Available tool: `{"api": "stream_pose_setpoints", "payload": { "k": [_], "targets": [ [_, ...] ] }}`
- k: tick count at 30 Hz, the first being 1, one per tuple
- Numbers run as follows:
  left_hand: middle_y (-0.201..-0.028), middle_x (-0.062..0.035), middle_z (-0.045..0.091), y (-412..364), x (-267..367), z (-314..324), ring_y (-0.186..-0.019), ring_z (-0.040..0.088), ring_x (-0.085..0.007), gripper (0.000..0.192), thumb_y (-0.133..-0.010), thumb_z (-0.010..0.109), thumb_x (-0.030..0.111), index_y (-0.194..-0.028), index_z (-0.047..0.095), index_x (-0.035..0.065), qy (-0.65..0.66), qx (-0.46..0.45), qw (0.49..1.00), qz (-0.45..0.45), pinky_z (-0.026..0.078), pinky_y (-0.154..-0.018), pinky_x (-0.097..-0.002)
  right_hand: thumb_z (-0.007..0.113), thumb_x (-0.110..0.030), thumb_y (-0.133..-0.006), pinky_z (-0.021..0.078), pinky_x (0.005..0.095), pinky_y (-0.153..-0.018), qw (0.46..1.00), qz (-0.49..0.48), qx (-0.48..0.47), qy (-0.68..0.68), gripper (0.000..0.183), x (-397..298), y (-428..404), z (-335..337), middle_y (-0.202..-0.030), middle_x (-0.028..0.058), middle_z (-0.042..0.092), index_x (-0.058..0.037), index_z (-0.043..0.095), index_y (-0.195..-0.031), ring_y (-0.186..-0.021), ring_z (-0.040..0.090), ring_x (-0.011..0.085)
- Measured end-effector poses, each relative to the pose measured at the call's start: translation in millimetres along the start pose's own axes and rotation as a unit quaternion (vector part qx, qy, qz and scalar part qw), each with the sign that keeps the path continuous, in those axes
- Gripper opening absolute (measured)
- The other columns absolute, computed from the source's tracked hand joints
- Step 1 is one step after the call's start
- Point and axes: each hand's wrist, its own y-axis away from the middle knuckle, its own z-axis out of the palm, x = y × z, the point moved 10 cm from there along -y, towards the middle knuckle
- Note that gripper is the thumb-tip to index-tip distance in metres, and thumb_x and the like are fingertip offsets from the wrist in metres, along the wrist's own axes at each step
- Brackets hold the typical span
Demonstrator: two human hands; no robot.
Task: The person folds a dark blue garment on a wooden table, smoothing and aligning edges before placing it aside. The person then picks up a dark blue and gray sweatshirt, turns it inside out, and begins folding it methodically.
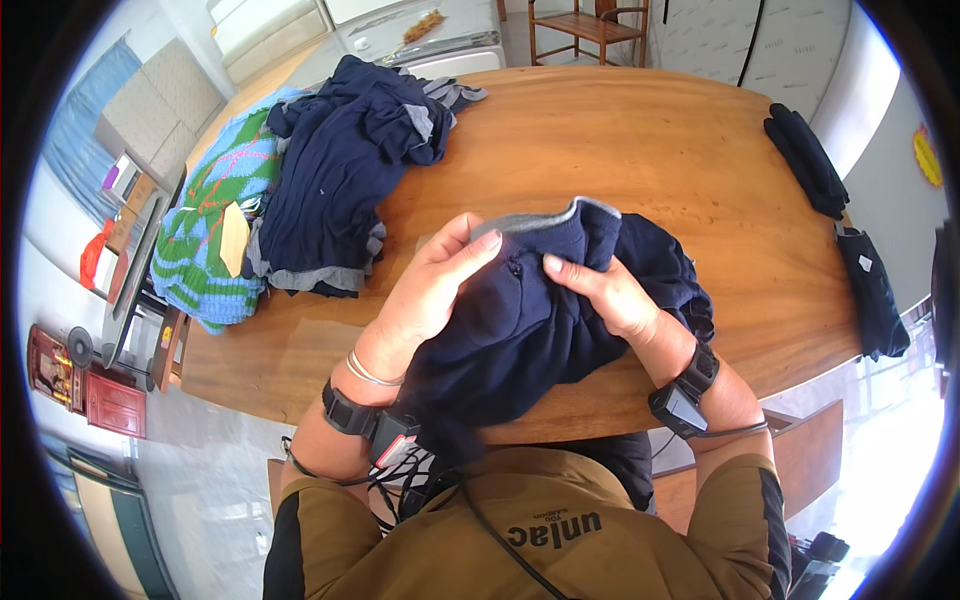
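Both hands grip a navy blue knit garment (pixel 525 337) above the near edge of the wooden table (pixel 600 135). My left hand (pixel 431 281) pinches its grey-trimmed edge (pixel 536 219), thumb on top. On the other side, my right hand (pixel 607 296) holds the fabric with its thumb pressed on the navy cloth; the fingers behind are hidden. Between the two thumbs a small dark spot or hole (pixel 514 266) shows in the cloth. The rest of the garment hangs in folds toward my lap and lies bunched on the table at right.
At the table's left lies a heap of navy garments (pixel 337 165) with grey trim, beside a blue and green knitted piece (pixel 225 195) bearing a tan paper tag (pixel 234 238). Dark folded garments (pixel 806 157) and another dark one (pixel 871 292) lie along the right edge. A wooden chair (pixel 589 28) stands beyond.
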Motion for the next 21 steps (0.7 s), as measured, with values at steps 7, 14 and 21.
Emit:
{"api": "stream_pose_setpoints", "payload": {
  "k": [7,14,21],
  "targets": [
    [-0.106,0.0014,0.065,-16,-5,11,-0.097,0.059,-0.0072,0.012,-0.100,0.061,0.018,-0.106,0.060,0.0074,0.114,0.002,0.993,0.039,0.045,-0.090,-0.0236,0.075,-0.021,-0.089,0.0524,0.0328,-0.091,0.981,-0.035,0.162,0.101,0.044,5,-20,-63,-0.103,0.0106,0.071,0.0064,0.061,-0.121,-0.098,0.067,0.0222],
    [-0.107,0.0003,0.064,-18,-19,-8,-0.094,0.057,-0.0058,0.022,-0.099,0.062,0.011,-0.119,0.053,0.0077,0.077,0.048,0.994,0.063,0.045,-0.086,-0.0202,0.077,-0.003,-0.076,0.0453,0.0351,-0.101,0.759,-0.321,0.286,0.489,0.058,-82,12,-48,-0.131,0.0135,0.054,-0.0047,0.057,-0.130,-0.117,0.057,0.0264],
    [-0.110,-0.0053,0.064,1,-1,14,-0.098,0.057,-0.0075,0.040,-0.100,0.059,0.006,-0.136,0.040,0.0054,-0.064,0.049,0.991,0.111,0.046,-0.087,-0.0235,0.085,-0.004,-0.071,0.0507,0.0376,-0.094,0.837,-0.338,0.042,0.428,0.041,-77,25,29,-0.125,0.0121,0.055,-0.0068,0.072,-0.110,-0.111,0.059,0.0262]
  ]
}}
